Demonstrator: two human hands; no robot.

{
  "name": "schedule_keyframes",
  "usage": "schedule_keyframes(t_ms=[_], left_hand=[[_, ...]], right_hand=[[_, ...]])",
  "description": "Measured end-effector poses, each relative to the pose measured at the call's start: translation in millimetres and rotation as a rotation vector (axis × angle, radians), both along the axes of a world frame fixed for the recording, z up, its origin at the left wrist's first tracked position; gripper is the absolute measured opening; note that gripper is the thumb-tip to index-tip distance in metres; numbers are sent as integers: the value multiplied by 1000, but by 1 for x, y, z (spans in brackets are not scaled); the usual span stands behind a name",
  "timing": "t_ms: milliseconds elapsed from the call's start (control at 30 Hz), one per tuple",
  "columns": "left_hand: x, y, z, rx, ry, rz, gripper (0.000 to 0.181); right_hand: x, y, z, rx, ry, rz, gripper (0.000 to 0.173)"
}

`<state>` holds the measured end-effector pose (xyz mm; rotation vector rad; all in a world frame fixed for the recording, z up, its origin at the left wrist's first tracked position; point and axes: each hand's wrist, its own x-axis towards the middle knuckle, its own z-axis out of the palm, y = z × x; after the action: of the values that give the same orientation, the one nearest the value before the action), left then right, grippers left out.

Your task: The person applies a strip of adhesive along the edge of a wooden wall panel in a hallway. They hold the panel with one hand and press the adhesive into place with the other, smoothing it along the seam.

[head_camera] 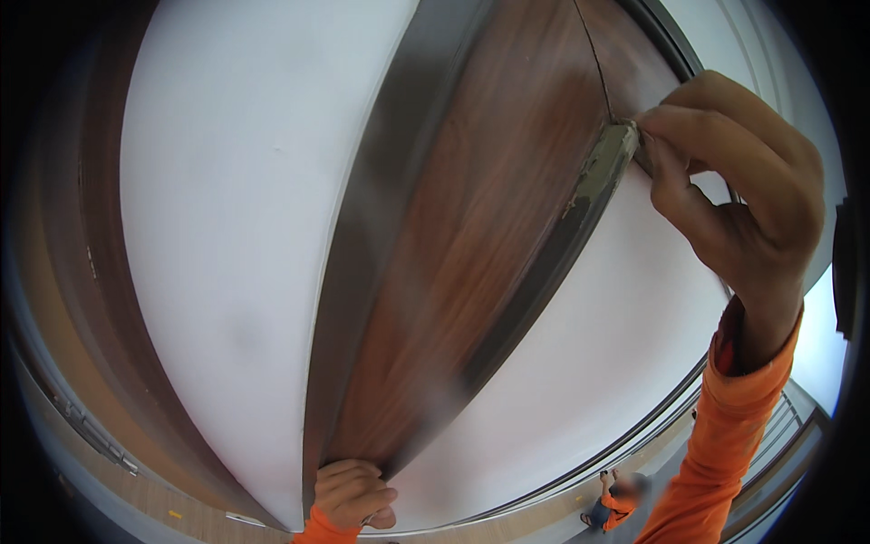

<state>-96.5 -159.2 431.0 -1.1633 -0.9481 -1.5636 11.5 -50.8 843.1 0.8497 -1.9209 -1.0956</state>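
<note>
A long wood-grain panel (448, 238) with dark edge strips runs diagonally along a white wall. High on the right, my right hand (747, 170) has its thumb and fingertips pinched at the end of the right-hand strip, where a rough grey-green patch (608, 156) covers the dark surface. Whether something small is between those fingertips cannot be told. Down at the panel's bottom end, my left hand (353, 495) is curled, its fingers bent at the panel's edge; what lies within it is mostly hidden. Both arms wear orange sleeves. A thin dark seam (597, 61) crosses the panel above the patch.
Far below at the lower right, another person (615, 503) in an orange top is on the floor level. Railings (775, 421) stand at the right. A brown door frame (115, 272) curves down the left, with the wood-look floor (156, 500) beneath.
</note>
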Motion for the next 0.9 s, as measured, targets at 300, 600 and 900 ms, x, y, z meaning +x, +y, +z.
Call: schedule_keyframes(t_ms=[300,600,900], left_hand=[[1,8,2,1,70,23,13],[-25,-17,-14,32,65,26,11],[-27,-22,-19,15,64,1,12]], right_hand=[[4,20,11,-154,-64,24,18],[-22,-23,-3,-117,-101,-57,21],[-21,-32,3,-72,-87,-152,16]])
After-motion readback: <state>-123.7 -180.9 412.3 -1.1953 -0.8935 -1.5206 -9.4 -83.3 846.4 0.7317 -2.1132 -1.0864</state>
